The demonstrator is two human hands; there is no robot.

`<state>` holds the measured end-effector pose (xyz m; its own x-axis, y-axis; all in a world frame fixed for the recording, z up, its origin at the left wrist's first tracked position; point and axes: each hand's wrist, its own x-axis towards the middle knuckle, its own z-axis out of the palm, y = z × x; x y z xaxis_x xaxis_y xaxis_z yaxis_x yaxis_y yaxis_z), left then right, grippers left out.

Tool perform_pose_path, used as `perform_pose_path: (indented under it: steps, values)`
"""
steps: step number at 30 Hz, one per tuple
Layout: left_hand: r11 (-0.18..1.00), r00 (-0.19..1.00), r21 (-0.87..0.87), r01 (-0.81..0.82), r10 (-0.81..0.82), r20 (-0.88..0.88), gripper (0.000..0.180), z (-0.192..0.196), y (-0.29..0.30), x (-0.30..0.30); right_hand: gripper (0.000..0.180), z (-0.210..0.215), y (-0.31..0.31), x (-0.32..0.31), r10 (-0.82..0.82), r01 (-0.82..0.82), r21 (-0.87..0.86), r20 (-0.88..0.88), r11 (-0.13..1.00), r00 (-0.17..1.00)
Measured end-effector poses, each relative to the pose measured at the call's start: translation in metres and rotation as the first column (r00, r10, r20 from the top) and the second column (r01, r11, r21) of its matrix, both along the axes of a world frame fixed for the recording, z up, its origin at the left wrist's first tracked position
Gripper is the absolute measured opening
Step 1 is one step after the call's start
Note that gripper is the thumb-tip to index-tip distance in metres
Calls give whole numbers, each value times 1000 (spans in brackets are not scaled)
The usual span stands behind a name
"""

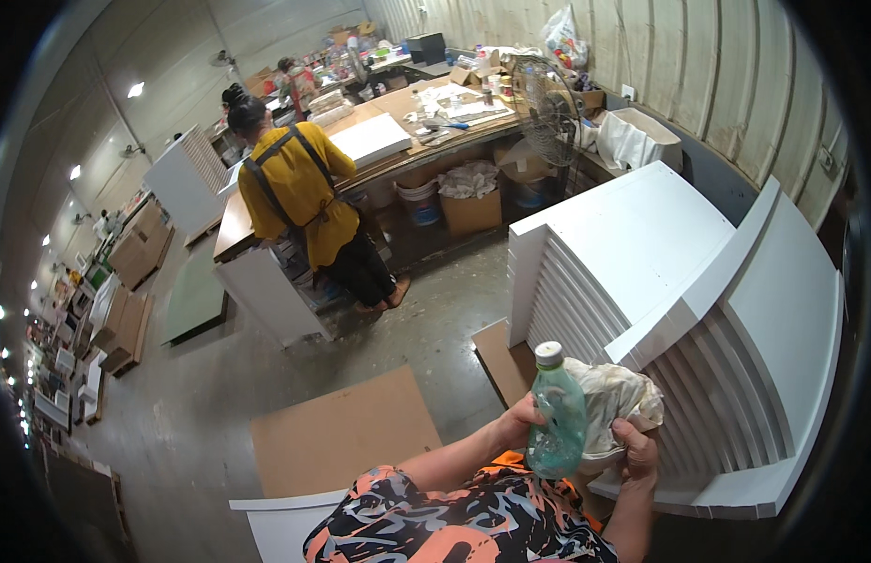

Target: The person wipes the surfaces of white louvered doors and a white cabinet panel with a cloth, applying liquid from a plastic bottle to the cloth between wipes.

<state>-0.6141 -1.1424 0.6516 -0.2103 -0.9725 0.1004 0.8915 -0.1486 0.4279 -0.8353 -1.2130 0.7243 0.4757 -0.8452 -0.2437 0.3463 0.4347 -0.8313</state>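
Note:
A green translucent plastic bottle (559,422) with a white cap stands nearly upright in front of me. My left hand (522,420) is closed around its side, and part of my fingers is hidden behind it. Just to the right, my right hand (636,450) grips a crumpled off-white cloth (616,399), thumb on top. The cloth is bunched up right beside the bottle, partly behind it. Beyond both hands rise stacked white panels (633,235) with ridged, layered edges; the nearer white piece (783,328) leans at the right.
A brown board (346,427) lies on the floor ahead left, near a white panel edge (290,505). Across the aisle a person in a yellow top (299,183) stands at a long workbench (398,159). A standing fan (545,108) and a cardboard box (471,211) are by the bench.

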Motion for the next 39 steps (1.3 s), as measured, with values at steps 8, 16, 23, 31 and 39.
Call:
perform_pose_path:
  steps: [8, 16, 23, 31, 39]
  values:
    - [997, 962, 17, 75, -68, -265, 59, -4, 7, 6, 51, -9, -12, 2, 161, -107, -322, 146, 940, 976]
    - [987, 923, -43, 156, -161, -350, 57, 4, -6, -8, 63, -16, 0, 20, -61, 77, -134, 118, 988, 991]
    - [958, 830, -96, 271, -283, -481, 54, -1, -17, -21, 60, -21, 14, 40, 201, -128, -263, 273, 956, 941]
    - [953, 885, 0, 305, -283, -369, 88, 54, -11, -28, 34, -29, -9, 31, 220, -47, -317, 535, 947, 816]
    - [973, 972, 73, 219, -211, -103, 66, 11, -15, 4, 27, -25, -8, -2, -307, 347, -242, 188, 906, 933]
